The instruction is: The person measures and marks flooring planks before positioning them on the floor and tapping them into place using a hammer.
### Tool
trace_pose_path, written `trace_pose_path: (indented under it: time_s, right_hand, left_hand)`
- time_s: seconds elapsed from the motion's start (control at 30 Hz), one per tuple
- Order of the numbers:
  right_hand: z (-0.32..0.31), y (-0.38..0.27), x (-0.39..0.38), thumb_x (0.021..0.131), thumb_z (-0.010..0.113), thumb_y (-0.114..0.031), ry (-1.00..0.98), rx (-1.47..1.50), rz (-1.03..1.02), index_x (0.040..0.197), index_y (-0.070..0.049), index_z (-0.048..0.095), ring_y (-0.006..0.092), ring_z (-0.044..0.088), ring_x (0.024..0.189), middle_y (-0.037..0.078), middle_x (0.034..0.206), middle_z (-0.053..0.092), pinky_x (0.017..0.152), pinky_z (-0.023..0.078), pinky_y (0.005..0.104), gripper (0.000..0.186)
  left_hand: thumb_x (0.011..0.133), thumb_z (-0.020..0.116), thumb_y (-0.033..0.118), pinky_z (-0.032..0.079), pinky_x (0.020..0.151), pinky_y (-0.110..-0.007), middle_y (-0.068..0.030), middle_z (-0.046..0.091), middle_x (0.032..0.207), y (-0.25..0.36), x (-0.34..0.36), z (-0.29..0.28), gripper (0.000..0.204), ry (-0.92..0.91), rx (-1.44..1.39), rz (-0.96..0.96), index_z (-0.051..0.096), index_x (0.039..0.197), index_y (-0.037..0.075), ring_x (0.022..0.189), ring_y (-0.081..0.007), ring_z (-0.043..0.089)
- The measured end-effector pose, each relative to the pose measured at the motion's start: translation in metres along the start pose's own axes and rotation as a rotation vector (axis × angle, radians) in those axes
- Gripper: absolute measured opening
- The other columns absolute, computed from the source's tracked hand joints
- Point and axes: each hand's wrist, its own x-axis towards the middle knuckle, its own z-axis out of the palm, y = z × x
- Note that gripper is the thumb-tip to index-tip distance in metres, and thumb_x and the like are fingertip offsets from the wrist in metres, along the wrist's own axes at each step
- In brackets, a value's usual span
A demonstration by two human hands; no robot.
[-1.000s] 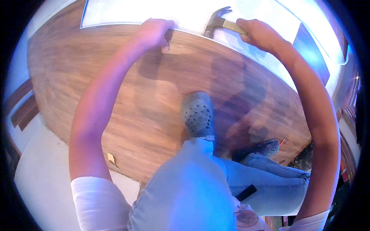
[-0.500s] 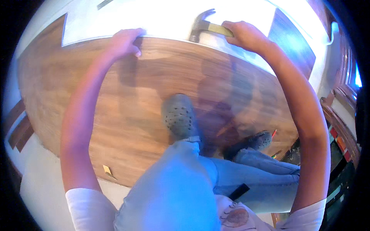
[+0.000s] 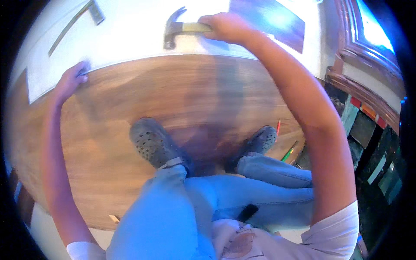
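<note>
My right hand [image 3: 227,28] is closed around the yellow handle of a claw hammer [image 3: 190,27]. The hammer's metal head points left, just beyond the far edge of the wood-look flooring [image 3: 117,160] and over the white surface. At that same edge, farther left, my left hand [image 3: 71,82] has its fingers curled together. A small dark patch shows at its fingertips, too blurred to name. Both arms reach forward on either side of my knees.
An L-shaped tool [image 3: 71,28] lies on the white underlay [image 3: 130,30]. Another flooring piece [image 3: 277,21] is at the far right. A red pencil [image 3: 278,126] and a green stick-like tool [image 3: 289,151] lie beside my right shoe [image 3: 262,138]. A brown wooden frame [image 3: 368,56] stands right.
My view has shifted to the right, and my left foot now stands farther from my right foot. The L-shaped tool shows more fully. The hammer stays in my right hand.
</note>
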Motion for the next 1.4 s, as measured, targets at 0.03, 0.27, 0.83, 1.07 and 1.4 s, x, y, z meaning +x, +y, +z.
trace_pose_path:
  time_s: [0.03,0.27,0.83,1.07,1.4]
  right_hand:
    - [0.007,0.008,-0.002,0.089,0.066,-0.03,0.085,-0.02,-0.023,0.118,-0.012,0.066,0.0343,0.066,0.102,0.014,0.105,0.07,0.091,0.052,0.0474,0.035]
    - [0.041,0.069,-0.067,0.093,0.065,-0.029,0.515,0.064,0.035,0.111,-0.007,0.069,0.0343,0.061,0.108,0.012,0.107,0.067,0.093,0.05,0.0439,0.029]
    - [0.106,0.236,-0.306,0.084,0.076,-0.032,0.356,0.125,0.584,0.116,-0.007,0.064,0.031,0.056,0.119,0.011,0.118,0.062,0.1,0.048,0.043,0.043]
    - [0.12,0.239,-0.298,0.084,0.077,-0.029,0.295,0.185,0.549,0.12,-0.007,0.062,0.0351,0.053,0.12,0.014,0.12,0.058,0.102,0.047,0.0438,0.045]
    - [0.152,0.227,-0.306,0.092,0.064,-0.029,0.359,0.186,0.6,0.147,-0.005,0.044,0.0391,0.033,0.145,0.022,0.156,0.037,0.12,0.03,0.0445,0.063]
  left_hand:
    - [0.085,0.068,0.006,0.043,0.106,-0.037,-0.0153,0.066,0.126,-0.009,0.005,0.003,0.044,0.023,-0.019,0.017,0.059,0.128,-0.001,0.119,-0.0274,0.06]
    - [0.087,0.065,0.007,0.044,0.103,-0.034,-0.0117,0.066,0.117,-0.046,0.023,0.009,0.044,-0.042,-0.058,0.018,0.059,0.129,-0.003,0.111,-0.0221,0.06]
    - [0.09,0.069,0.03,0.043,0.097,-0.031,-0.0056,0.061,0.104,-0.093,0.042,0.017,0.043,0.036,-0.11,0.066,0.062,0.117,-0.003,0.102,-0.0169,0.056]
    - [0.086,0.072,0.037,0.034,0.069,-0.027,0.0047,0.04,0.08,-0.076,0.037,0.022,0.035,-0.03,-0.142,0.086,0.051,0.08,0.009,0.077,-0.0097,0.04]
    - [0.094,0.065,0.022,0.047,0.097,-0.033,-0.0078,0.066,0.113,-0.095,0.025,0.027,0.037,0.255,-0.779,-0.038,0.061,0.125,0.002,0.106,-0.0182,0.06]
